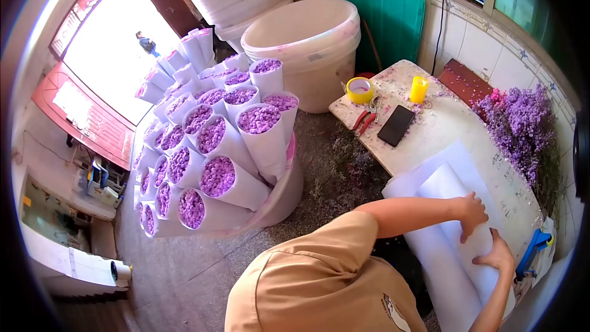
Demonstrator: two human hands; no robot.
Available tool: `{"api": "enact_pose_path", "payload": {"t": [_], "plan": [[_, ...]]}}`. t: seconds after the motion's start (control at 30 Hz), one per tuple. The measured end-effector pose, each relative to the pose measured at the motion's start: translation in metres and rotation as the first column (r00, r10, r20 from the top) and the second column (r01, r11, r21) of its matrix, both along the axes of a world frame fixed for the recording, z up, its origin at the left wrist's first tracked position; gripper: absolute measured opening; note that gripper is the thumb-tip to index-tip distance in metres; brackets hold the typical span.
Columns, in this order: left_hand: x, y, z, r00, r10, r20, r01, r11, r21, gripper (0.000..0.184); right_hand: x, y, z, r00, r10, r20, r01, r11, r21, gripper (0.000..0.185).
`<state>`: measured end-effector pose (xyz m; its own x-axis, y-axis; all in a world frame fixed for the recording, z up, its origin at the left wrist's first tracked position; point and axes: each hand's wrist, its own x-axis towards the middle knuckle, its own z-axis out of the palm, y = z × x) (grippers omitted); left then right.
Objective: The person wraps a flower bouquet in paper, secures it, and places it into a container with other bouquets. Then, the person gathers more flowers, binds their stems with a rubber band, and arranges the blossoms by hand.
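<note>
Two hands, left hand [473, 214] and right hand [498, 254], lie close together on the white paper [440, 183], curved over its rolled part; whether the fingers clamp it I cannot tell. The paper spreads over the near end of one table [452, 120], its overlapping layers uncountable, and hangs past the near edge. One blue tool [532, 252] lies beside the right hand. Beyond the paper are one black phone [396, 125], one pair of red-handled pliers [365, 122] and two yellow tape rolls [359, 98], all near the far end. Bare tabletop runs between phone and purple flowers [522, 126], which crowd the wall-side edge. Across the littered floor, one tub [284, 192] packed with over twenty wrapped bunches [230, 177] blocks the way; behind stand white tubs [307, 80] and one green board [387, 24].
</note>
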<state>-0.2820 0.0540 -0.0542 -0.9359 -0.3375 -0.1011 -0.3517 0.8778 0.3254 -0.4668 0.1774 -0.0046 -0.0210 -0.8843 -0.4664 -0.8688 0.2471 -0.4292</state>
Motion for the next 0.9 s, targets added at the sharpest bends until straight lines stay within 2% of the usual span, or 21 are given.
{"api": "enact_pose_path", "payload": {"t": [0.03,0.07,0.13,0.23,0.27,0.37,0.43,0.47,0.57,0.6,0.67,0.7,0.73,0.77,0.8,0.83,0.87,0.9], "plan": [[-0.019,-0.004,0.002,0.984,-0.055,0.169,0.041,0.995,0.088,0.086,-0.002,0.001,-0.002,1.0,-0.001,-0.001,0.001,1.0,-0.009,0.115],[-0.037,-0.013,0.0,0.984,-0.056,0.169,0.044,0.996,0.078,0.086,-0.004,0.001,-0.008,0.999,-0.009,-0.037,0.007,0.999,-0.053,0.111],[-0.059,-0.025,-0.003,0.916,-0.235,0.325,0.156,0.955,0.252,0.078,-0.008,0.0,-0.01,0.997,-0.019,-0.076,0.012,0.995,-0.098,0.107],[-0.06,-0.042,-0.003,0.932,-0.28,0.23,0.236,0.951,0.201,0.08,-0.01,-0.006,-0.005,0.998,-0.01,-0.062,0.001,0.99,-0.139,0.098],[-0.06,-0.046,-0.004,0.947,-0.209,0.242,0.181,0.974,0.135,0.081,-0.008,-0.009,-0.002,0.997,-0.019,-0.07,0.008,0.987,-0.159,0.099],[-0.048,-0.076,-0.003,0.954,-0.172,0.246,0.159,0.985,0.071,0.086,-0.005,-0.011,0.002,0.998,-0.007,-0.07,-0.01,0.973,-0.231,0.096],[-0.029,-0.101,0.002,0.949,-0.177,0.261,0.147,0.981,0.129,0.086,-0.01,-0.01,0.003,0.995,-0.053,-0.084,0.027,0.96,-0.277,0.091],[-0.024,-0.109,0.003,0.948,-0.179,0.262,0.141,0.977,0.158,0.09,-0.033,-0.007,-0.015,0.997,-0.057,-0.053,0.041,0.961,-0.275,0.089],[-0.035,-0.126,-0.022,0.956,-0.139,0.259,0.111,0.987,0.117,0.091,-0.075,0.013,-0.03,0.995,-0.096,0.017,0.097,0.963,-0.253,0.088],[-0.046,-0.12,-0.007,0.878,-0.163,0.451,0.126,0.986,0.111,0.085,-0.089,0.016,-0.038,0.992,-0.115,0.053,0.124,0.969,-0.216,0.093],[-0.062,-0.102,0.012,0.881,-0.163,0.444,0.099,0.981,0.165,0.079,-0.12,0.02,-0.072,0.972,-0.231,-0.039,0.216,0.948,-0.236,0.097],[-0.08,-0.083,0.008,0.884,-0.182,0.43,0.094,0.971,0.218,0.074,-0.116,0.023,-0.072,0.985,-0.164,-0.047,0.145,0.948,-0.283,0.099],[-0.097,-0.064,-0.001,0.921,-0.205,0.331,0.141,0.968,0.208,0.064,-0.122,0.031,-0.066,0.981,-0.189,-0.03,0.179,0.961,-0.209,0.096],[-0.096,-0.028,0.023,0.938,-0.117,0.327,0.114,0.993,0.03,0.053,-0.1,0.038,-0.034,0.956,-0.194,-0.222,0.163,0.975,-0.15,0.092],[-0.11,-0.019,0.012,0.938,-0.142,0.316,0.132,0.99,0.053,0.043,-0.095,0.046,-0.02,0.957,-0.164,-0.241,0.131,0.98,-0.149,0.087],[-0.115,-0.014,-0.004,0.95,-0.117,0.29,0.106,0.993,0.052,0.045,-0.092,0.053,-0.008,0.956,-0.099,-0.276,0.079,0.994,-0.082,0.086],[-0.113,-0.012,-0.022,0.979,-0.119,0.164,0.118,0.993,0.013,0.056,-0.096,0.062,0.0,0.96,-0.092,-0.264,0.086,0.996,-0.037,0.09],[-0.098,0.0,0.0,0.987,-0.095,0.129,0.097,0.995,-0.007,0.064,-0.11,0.084,-0.004,0.955,-0.07,-0.29,0.044,0.995,-0.093,0.089]]}}
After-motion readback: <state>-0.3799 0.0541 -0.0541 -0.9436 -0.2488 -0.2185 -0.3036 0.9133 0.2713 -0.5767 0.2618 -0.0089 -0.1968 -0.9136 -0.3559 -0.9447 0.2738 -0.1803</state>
